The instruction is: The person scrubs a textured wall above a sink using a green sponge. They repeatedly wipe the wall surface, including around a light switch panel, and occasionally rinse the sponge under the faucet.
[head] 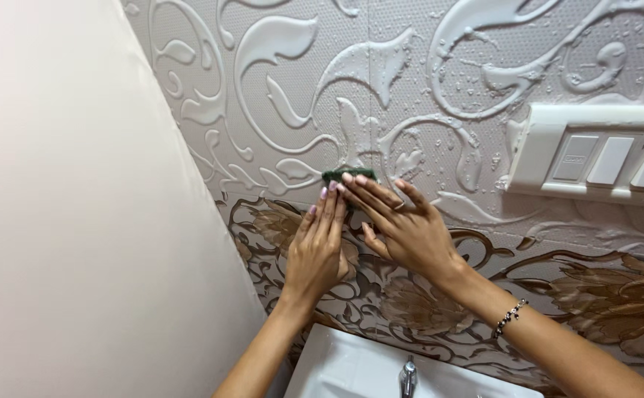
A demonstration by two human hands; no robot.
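fingers [351, 193] flat (both hands) on green scrub pad [348, 175]

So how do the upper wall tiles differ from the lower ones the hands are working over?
The upper tiles are pale white-grey with raised scrolls; the lower tiles carry brown and gold flowers. The upper tiles show water droplets; the lower ones show none clearly. The green scrub pad, under the fingertips of the left hand and right hand, sits on the upper tiles. Both are glossy and embossed.
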